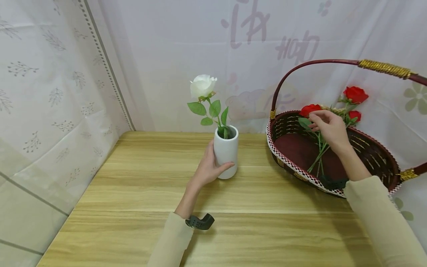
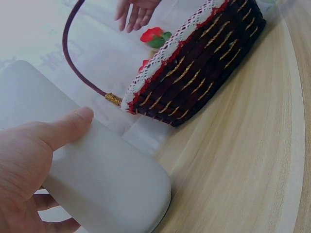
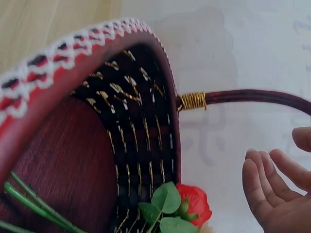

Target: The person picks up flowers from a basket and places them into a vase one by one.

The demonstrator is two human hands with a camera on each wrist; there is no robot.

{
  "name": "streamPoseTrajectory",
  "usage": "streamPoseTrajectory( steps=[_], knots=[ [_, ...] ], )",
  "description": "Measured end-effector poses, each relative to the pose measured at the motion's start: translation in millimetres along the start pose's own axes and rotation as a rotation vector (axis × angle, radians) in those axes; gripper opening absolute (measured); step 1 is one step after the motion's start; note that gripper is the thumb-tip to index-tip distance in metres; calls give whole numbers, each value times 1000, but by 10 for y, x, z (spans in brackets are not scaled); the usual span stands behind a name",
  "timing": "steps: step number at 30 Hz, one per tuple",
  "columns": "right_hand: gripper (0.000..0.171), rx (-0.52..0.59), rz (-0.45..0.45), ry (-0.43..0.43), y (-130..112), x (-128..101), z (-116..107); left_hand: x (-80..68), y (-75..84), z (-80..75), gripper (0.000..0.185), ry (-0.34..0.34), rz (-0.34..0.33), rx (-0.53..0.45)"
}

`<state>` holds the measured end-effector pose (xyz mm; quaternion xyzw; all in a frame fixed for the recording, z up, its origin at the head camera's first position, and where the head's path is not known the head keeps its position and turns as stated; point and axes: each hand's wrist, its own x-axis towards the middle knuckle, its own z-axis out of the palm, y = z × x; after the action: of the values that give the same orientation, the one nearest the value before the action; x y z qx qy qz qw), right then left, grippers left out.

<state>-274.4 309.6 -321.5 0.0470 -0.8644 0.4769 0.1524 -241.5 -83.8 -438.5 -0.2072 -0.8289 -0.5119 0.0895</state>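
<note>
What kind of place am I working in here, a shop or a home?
Hard to say for sure; it looks like a curtained tabletop booth set up for flower arranging. Printed fabric sheets wall in a wooden table, which holds only a white vase with a white rose and a basket of red roses.

Staged tabletop set, home-craft or studio corner rather than a lived-in room. Light wooden table (image 1: pixel 140 193) boxed in by hung printed sheets (image 1: pixel 50 92) on the left and far sides; woven basket (image 1: pixel 377 155) of artificial roses at right.
</note>
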Motion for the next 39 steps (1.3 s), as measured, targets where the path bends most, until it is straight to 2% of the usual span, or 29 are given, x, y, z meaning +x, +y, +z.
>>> streamPoseTrajectory(
  steps=[10, 21, 29, 39],
  knots=[
    [25, 53, 59, 109, 147, 85, -236, 4, 1, 2, 99, -2, 2, 1],
    [37, 20, 140, 145, 326, 94, -396, -2, 16, -6, 98, 0, -8, -8],
    [17, 18, 253, 185, 425, 45, -481, -8, 10, -6, 99, -1, -7, -12],
    [11, -4, 340, 240, 609, 28, -570, -4, -6, 4, 99, 2, -5, -3]
  ],
)
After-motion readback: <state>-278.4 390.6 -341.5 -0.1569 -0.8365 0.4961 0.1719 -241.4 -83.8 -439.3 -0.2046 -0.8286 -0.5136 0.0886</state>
